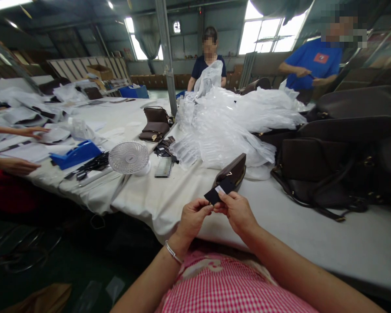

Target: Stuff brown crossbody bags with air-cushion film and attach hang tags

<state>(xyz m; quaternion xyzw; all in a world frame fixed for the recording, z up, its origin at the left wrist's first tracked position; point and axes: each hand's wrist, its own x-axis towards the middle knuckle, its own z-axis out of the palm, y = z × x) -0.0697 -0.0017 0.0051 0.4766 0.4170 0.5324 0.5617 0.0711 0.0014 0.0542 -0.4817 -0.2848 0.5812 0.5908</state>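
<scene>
In front of my body, over the table's near edge, both hands meet at a black hang tag [226,187] with a small white label on it. My right hand [236,208] pinches the tag's lower edge between thumb and fingers. My left hand [195,215] is closed in a pinch at the tag's lower left corner, on what looks like a thin dark cord. Just behind the tag, a dark brown handbag [236,167] stands on the white table cover [267,198]; its lower part is hidden by the tag and my right hand.
Clear plastic bags [221,117] are heaped beyond the handbag. Several brown bags [313,165] crowd the right side. A round fan [129,157], a blue tape dispenser [74,155] and another brown bag [155,124] are at the left. Co-workers stand behind the heap; another's hands [19,165] reach in at left.
</scene>
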